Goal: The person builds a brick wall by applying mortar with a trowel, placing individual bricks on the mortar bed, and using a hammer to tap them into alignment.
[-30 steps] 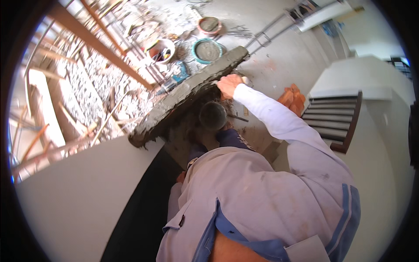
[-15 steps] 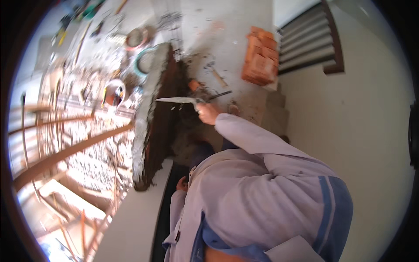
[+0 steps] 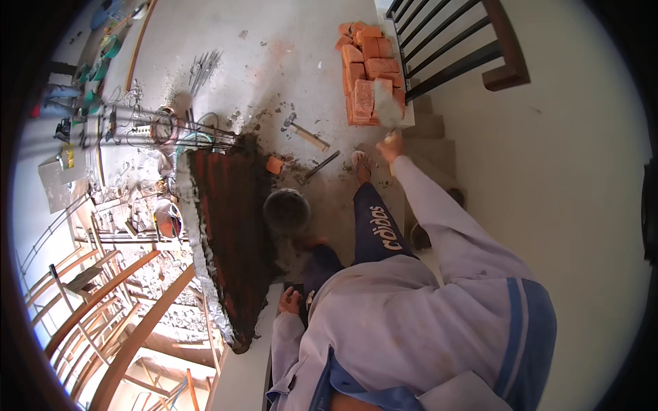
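Head view: the trowel (image 3: 388,103) is being grasped by its handle in the right hand (image 3: 389,145), the fingers being wrapped round it, probably so that the blade is being left free beyond the fist. The blurred blade is being seen over the near right corner of the bricks (image 3: 363,68); whether they are being touched cannot be told. The grip is being held just to the wearer's side of the bricks, with the blade being pointed away from the body. Right of the bricks, the railing (image 3: 454,74) is being shown close by, perhaps a reason for the stack being set there, off the open floor. Left of the bricks and nearer the wearer, the bucket (image 3: 286,211) is being stood by the wall (image 3: 229,212), presumably within easy reach. Well apart, lower left of the bricks, the left hand (image 3: 290,300) is being held near the ledge (image 3: 236,380), half curled; whether anything is being grasped cannot be told.
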`<state>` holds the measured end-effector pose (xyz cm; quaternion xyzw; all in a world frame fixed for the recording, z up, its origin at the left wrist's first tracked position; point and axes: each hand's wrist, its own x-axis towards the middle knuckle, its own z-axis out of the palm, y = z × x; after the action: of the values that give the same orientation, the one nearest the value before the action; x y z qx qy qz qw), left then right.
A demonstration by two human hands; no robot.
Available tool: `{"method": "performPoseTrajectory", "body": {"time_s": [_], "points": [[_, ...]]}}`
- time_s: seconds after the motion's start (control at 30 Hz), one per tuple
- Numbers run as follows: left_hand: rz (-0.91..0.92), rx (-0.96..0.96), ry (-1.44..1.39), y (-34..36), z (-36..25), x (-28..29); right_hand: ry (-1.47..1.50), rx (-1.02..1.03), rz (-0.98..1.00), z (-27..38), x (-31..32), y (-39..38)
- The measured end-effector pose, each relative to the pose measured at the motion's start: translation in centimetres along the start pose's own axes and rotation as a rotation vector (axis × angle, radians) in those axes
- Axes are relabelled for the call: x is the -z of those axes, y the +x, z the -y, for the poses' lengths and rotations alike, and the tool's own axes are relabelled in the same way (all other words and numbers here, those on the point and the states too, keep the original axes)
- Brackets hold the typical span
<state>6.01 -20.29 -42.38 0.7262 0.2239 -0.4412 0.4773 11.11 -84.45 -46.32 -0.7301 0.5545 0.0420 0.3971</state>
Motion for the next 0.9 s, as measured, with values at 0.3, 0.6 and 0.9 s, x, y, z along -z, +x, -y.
{"method": "performPoseTrajectory", "body": {"time_s": [0.3,0.6,0.9], "points": [[0.009,0.198,-0.063,-1.1,-8.6,-21.4,-0.102,-0.186,-0.204,-4.5,-3.1,25.8],[-0.035,0.093,0.151,5.6,-21.7,-29.7,-0.038,-0.139,-0.204,-4.8,-9.4,28.8],[-0.022,-0.056,-0.006,9.3,-24.1,-29.9,0.596,-0.384,0.133,-6.0,1.6,26.8]]}}
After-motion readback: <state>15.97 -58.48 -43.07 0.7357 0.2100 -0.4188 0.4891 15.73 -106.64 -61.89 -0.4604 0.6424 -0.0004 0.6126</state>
